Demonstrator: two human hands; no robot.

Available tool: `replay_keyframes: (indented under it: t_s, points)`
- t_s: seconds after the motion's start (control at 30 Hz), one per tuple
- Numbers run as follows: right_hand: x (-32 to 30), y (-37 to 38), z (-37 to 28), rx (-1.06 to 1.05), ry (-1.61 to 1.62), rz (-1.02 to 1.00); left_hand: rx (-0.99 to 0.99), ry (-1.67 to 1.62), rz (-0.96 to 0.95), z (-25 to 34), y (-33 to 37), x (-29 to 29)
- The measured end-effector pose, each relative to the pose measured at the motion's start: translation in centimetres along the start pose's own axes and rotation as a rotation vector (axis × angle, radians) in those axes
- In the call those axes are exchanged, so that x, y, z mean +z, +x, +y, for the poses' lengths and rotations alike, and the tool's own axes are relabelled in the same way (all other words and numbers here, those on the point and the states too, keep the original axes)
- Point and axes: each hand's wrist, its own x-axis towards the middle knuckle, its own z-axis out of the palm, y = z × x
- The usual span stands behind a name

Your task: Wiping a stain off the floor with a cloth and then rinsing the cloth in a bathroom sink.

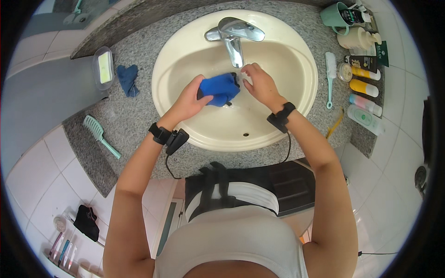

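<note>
Over the cream oval sink basin, my left hand is closed on a blue piece of fabric with black trim; its exact kind I cannot make out. The thumb lies across the near side of the fabric. My right hand is just beside the fabric's right end, below the chrome faucet. Its fingers are bent, with a gap between thumb and forefinger, and nothing shows in them. Whether water runs from the spout is hard to see.
Left on the grey granite counter are a soap dish, a dark blue cloth and a mint hairbrush. To the right lie a white-headed mint brush, several bottles and a mint mug. Cables hang from both wristbands.
</note>
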Motion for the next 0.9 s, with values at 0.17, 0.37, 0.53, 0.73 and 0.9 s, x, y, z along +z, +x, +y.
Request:
replay_keyframes:
  t_s: [0.17, 0.37, 0.53, 0.73, 0.9]
  points:
    - [-0.4, -1.1, -3.8, 0.002, 0.529, -0.200, -0.069, -0.207, -0.046, -0.5, 1.1, 2.6]
    - [1.1, -1.6, -2.7, 0.128, 0.701, -0.220, -0.026, -0.296, -0.068, 0.1, 2.7, 3.6]
    - [-0.1, -1.5, -1.8, 0.167, 0.718, -0.271, -0.052, -0.307, -0.099, -1.9, 3.7, 2.1]
    - [-1.4, -1.4, 1.3, 0.267, 0.527, -0.096, -0.064, 0.133, -0.073, -2.6, 4.0, 0.4]
    - [-1.5, -1.0, 2.6, 0.336, 0.458, -0.065, 0.232, 0.376, 0.041, -3.5, 5.3, 1.1]
